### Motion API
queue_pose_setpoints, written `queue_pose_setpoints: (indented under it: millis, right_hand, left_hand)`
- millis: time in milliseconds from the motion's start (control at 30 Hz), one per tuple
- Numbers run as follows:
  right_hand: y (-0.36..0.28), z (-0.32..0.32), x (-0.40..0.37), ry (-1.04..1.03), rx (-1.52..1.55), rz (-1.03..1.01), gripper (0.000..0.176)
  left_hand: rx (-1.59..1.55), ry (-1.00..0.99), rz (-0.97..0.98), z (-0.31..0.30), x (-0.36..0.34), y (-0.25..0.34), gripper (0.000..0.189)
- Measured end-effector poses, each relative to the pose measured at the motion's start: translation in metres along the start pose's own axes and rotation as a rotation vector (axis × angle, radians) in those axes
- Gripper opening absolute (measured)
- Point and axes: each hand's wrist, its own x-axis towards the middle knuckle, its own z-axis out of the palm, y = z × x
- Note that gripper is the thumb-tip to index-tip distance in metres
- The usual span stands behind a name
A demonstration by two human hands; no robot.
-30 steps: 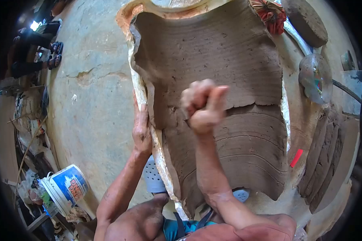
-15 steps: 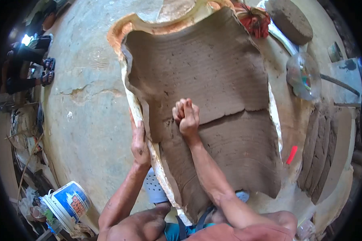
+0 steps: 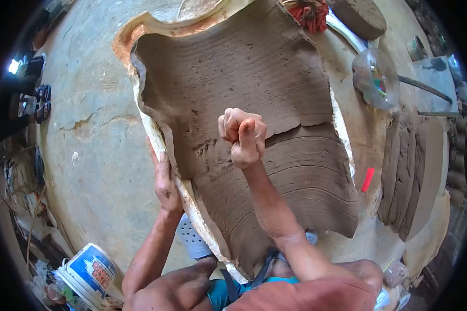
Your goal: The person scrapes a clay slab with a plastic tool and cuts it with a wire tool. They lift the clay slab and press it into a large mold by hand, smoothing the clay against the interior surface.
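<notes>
My right hand (image 3: 243,137) is a closed fist with nothing showing in it, the thumb lying over the curled fingers. It is over the middle of a large dark grey clay sheet (image 3: 233,78), near a seam where a second clay sheet (image 3: 296,176) overlaps the first. The clay lines a curved, whitish mould (image 3: 153,132) with an orange-stained far end. Against the outer left side of this mould rests my left hand (image 3: 166,184), fingers stretched along the wall and thumb beside the rim. Pits and rough marks show in the clay left of the fist.
At right stand stacked clay slabs (image 3: 407,176), a clear plastic bag (image 3: 376,78) and a round clay block (image 3: 359,18). A red strip (image 3: 368,180) lies by the mould. A white-and-blue bucket (image 3: 91,272) is at lower left. Someone's sandalled feet (image 3: 43,103) show at far left.
My right fist has risen off the clay and looks larger, nearer the camera. My left hand stays at the mould's side. The whole view has shifted slightly, so things appear farther left and up.
</notes>
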Motion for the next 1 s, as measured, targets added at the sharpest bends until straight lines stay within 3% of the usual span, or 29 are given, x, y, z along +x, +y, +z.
queue_pose_setpoints:
  millis: [33, 67, 233, 300, 367, 433, 567, 600, 633, 667, 700, 733, 767, 800, 833, 900, 933, 967, 1000]
  right_hand:
    - [0.002, -0.006, 0.012, -0.005, -0.038, -0.060, 0.066]
    - [0.043, -0.031, -0.006, 0.035, -0.350, 0.130, 0.063]
    - [0.020, -0.026, 0.013, 0.015, -0.352, 0.162, 0.065]
    - [-0.025, -0.006, 0.022, -0.170, -0.308, -0.178, 0.056]
    - [-0.023, -0.024, 0.023, -0.200, -0.388, -0.224, 0.052]
    - [0.023, -0.058, 0.012, -0.103, -0.640, -0.005, 0.052]
    - [-0.011, -0.037, 0.018, -0.099, -0.561, -0.050, 0.051]
    - [-0.020, -0.027, 0.027, -0.147, -0.514, -0.236, 0.056]
    - [-0.020, -0.031, 0.016, -0.128, -0.511, -0.200, 0.056]
    - [-0.021, -0.041, 0.013, -0.169, -0.590, -0.175, 0.051]
    - [-0.020, -0.051, 0.027, -0.228, -0.676, -0.191, 0.046]
    - [0.017, -0.075, 0.022, -0.072, -0.749, -0.226, 0.044]
    - [0.018, -0.078, 0.030, -0.067, -0.759, -0.250, 0.044]
    - [0.018, -0.083, 0.036, -0.117, -0.804, -0.208, 0.041]
    - [0.016, -0.081, 0.020, -0.163, -0.840, -0.120, 0.038]
    - [-0.020, -0.062, 0.038, -0.171, -0.800, -0.164, 0.035]
    - [-0.034, -0.054, 0.039, -0.340, -0.821, -0.235, 0.034]
    - [-0.041, -0.048, 0.027, -0.498, -0.827, -0.288, 0.033]
    - [-0.026, -0.065, 0.029, -0.356, -0.783, -0.358, 0.032]
  left_hand:
    - [0.022, 0.001, 0.026, 0.001, 0.004, -0.002, 0.065]
    - [0.031, 0.004, 0.048, 0.002, 0.007, -0.003, 0.065]
    - [0.165, -0.044, 0.216, 0.000, 0.017, -0.011, 0.062]
    - [0.274, -0.063, 0.272, -0.009, 0.010, -0.019, 0.060]
    - [0.355, -0.059, 0.277, -0.013, 0.010, -0.030, 0.059]
    - [0.146, -0.007, 0.142, -0.012, 0.010, -0.039, 0.059]
    - [0.277, -0.034, 0.203, -0.005, 0.021, -0.027, 0.063]
    - [0.334, -0.037, 0.210, -0.008, 0.022, -0.026, 0.064]
    - [0.406, -0.056, 0.190, -0.018, 0.010, -0.025, 0.065]
    - [0.597, -0.098, 0.395, -0.027, 0.009, -0.043, 0.056]
    - [0.586, -0.095, 0.424, -0.033, 0.011, -0.055, 0.056]
    - [0.455, -0.080, 0.313, -0.027, 0.012, -0.047, 0.060]
    - [0.323, -0.073, 0.197, -0.018, 0.013, -0.037, 0.064]
    - [0.244, 0.069, 0.298, -0.001, 0.015, -0.024, 0.051]
    - [0.247, 0.057, 0.273, -0.015, 0.003, -0.032, 0.051]
    - [0.675, -0.102, 0.563, -0.032, 0.017, -0.056, 0.054]
    - [0.155, -0.138, 0.167, -0.019, 0.015, -0.039, 0.066]
    - [0.169, -0.150, 0.139, -0.019, 0.004, -0.038, 0.066]
    - [0.179, -0.066, 0.110, -0.017, 0.005, -0.034, 0.065]
